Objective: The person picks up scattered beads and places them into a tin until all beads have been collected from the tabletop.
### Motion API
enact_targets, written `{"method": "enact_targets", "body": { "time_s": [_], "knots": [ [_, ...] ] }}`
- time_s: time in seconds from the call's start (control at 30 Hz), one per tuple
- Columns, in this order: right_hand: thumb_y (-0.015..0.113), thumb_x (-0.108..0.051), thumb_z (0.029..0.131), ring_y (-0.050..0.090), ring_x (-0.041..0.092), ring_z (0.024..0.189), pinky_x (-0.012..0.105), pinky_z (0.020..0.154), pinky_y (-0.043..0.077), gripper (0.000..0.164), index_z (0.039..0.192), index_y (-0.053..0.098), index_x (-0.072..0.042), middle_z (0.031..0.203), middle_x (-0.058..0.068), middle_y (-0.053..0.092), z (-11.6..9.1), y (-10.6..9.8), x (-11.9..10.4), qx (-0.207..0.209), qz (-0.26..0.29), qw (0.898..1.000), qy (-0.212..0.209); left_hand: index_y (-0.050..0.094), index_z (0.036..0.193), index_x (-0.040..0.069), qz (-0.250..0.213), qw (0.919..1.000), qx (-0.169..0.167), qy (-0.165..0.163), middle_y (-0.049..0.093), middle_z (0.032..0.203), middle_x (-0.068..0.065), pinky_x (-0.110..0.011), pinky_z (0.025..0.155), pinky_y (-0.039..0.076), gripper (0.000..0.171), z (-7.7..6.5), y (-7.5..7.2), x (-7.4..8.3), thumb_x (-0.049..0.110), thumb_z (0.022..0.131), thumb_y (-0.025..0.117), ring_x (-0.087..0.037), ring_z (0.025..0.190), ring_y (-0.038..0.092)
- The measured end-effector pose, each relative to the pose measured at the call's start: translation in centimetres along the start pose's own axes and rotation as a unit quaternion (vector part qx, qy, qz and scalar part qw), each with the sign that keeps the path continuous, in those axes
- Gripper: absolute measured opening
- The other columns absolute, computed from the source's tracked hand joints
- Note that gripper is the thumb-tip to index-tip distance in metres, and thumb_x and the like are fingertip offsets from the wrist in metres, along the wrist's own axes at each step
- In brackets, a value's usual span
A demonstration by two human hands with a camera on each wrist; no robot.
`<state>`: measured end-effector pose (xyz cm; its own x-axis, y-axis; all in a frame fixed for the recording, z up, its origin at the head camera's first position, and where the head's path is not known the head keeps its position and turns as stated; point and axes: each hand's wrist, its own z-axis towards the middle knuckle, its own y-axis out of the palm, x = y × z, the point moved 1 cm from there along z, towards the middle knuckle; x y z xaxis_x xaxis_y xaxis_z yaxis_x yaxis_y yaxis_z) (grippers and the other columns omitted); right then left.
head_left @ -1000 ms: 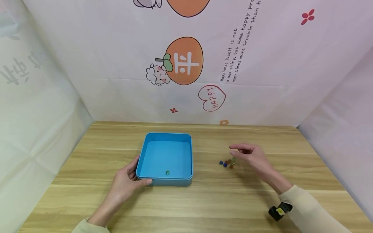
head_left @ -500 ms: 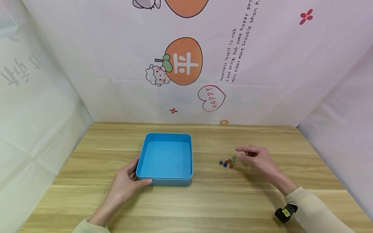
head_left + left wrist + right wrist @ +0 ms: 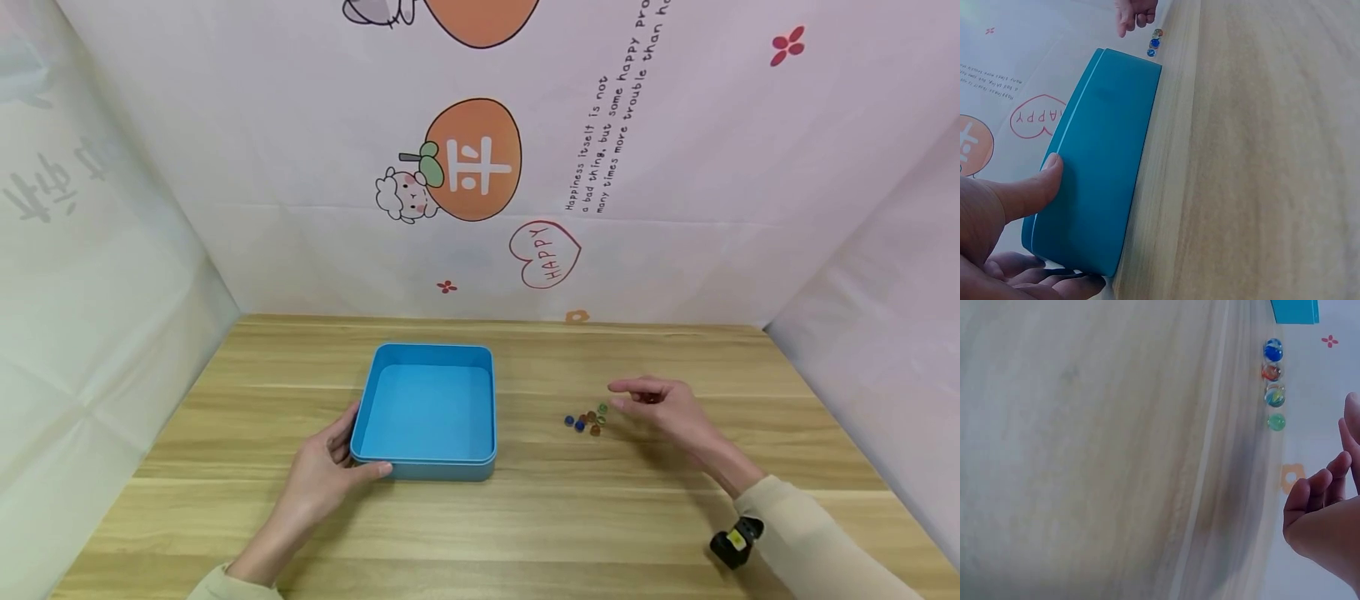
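Note:
A square blue box [image 3: 431, 412] without a lid sits left of centre on the table. My left hand [image 3: 322, 475] grips its near left corner, thumb on the front wall and fingers along the left side, as the left wrist view also shows. Right of the box lies a loose cluster of several glass marbles, among them a blue marble [image 3: 580, 426], an orange-brown marble [image 3: 596, 431] and a green marble [image 3: 1277, 422]. Just right of the cluster hovers my right hand [image 3: 667, 412], index finger and thumb apart, other fingers loosely bent. Nothing shows between them. No marble is visible inside the box.
The wooden tabletop [image 3: 525, 533] runs back to a printed white cloth [image 3: 337, 258], with white cloth at both sides too. A black device [image 3: 735, 542] is strapped to the right sleeve [image 3: 795, 525].
A second ago a green marble showed inside the box near its front wall; it is out of sight now. My right hand has moved slightly right, away from the cluster. The left hand stays put.

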<state>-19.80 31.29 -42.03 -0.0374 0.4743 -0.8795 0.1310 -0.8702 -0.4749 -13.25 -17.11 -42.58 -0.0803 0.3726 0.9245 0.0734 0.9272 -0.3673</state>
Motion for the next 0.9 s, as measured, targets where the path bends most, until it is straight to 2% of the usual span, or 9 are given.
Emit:
{"method": "enact_targets", "body": {
  "time_s": [0.37, 0.73, 0.9],
  "knots": [
    [0.079, -0.024, 0.098, 0.055, 0.023, 0.095, 0.031, 0.075, 0.051, 0.042, 0.130, 0.072, 0.003, 0.115, 0.015, 0.066, 0.7, -0.3, 0.5, -0.022, -0.009, 1.000, 0.012, 0.031, 0.164, -0.002, 0.006, 1.0000, 0.001, 0.005, 0.031, 0.166, -0.025, -0.047, 0.113, 0.044, 0.103, 0.0, 0.0, 0.1, 0.014, 0.083, 0.093, -0.040, 0.148, 0.038],
    [0.081, -0.021, 0.096, 0.055, 0.022, 0.092, 0.029, 0.072, 0.050, 0.039, 0.126, 0.074, 0.002, 0.113, 0.012, 0.067, 1.2, -0.2, 0.7, -0.025, -0.025, 0.999, 0.008, 0.031, 0.164, -0.002, 0.000, 1.0000, 0.002, 0.003, 0.031, 0.166, -0.024, -0.046, 0.112, 0.044, 0.103, 0.0, 0.0, -0.1, 0.013, 0.083, 0.093, -0.040, 0.147, 0.039],
    [0.081, -0.021, 0.096, 0.054, 0.021, 0.088, 0.028, 0.065, 0.047, 0.038, 0.126, 0.074, 0.002, 0.114, 0.014, 0.067, 1.3, 0.0, 0.8, -0.023, -0.028, 0.999, 0.012, 0.031, 0.164, -0.001, -0.003, 1.0000, 0.002, -0.001, 0.031, 0.166, -0.024, -0.046, 0.113, 0.044, 0.103, 0.0, 0.1, -0.1, 0.013, 0.083, 0.093, -0.040, 0.148, 0.038]
  ]
}}
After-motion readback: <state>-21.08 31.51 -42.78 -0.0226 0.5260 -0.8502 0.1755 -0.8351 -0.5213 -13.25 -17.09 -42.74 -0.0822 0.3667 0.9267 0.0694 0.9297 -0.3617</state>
